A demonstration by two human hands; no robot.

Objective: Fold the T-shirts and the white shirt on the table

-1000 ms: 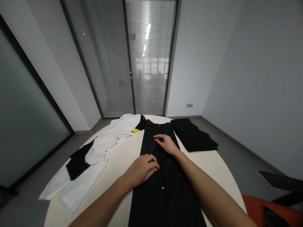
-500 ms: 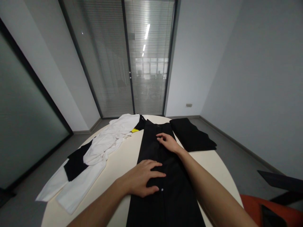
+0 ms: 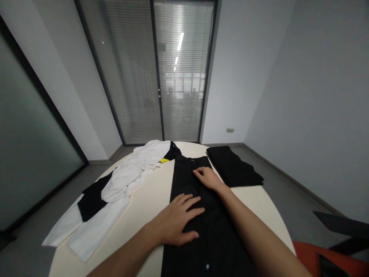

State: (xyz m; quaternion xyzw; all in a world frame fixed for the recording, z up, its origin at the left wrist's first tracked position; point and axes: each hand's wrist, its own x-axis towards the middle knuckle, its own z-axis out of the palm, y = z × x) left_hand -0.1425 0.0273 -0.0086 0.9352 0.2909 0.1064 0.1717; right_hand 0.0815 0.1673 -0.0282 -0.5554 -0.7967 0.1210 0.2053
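Note:
A long black garment lies stretched out on the table, its waistband at the far end and its near end running out of view. My left hand rests flat on its left half with fingers spread, holding nothing. Farther up, below the waistband, my right hand has its fingers bent together on the fabric and seems to pinch it; the thumb is partly hidden. A small white spot shows on the cloth near the bottom edge.
White clothing lies heaped on the left of the pale round table, with black cloth among it. A folded black garment lies at the back right. An orange chair stands at the lower right.
The long black garment has slid towards me, its white spot now well below my left hand. My right hand has come slightly nearer and right; my left hand has barely shifted.

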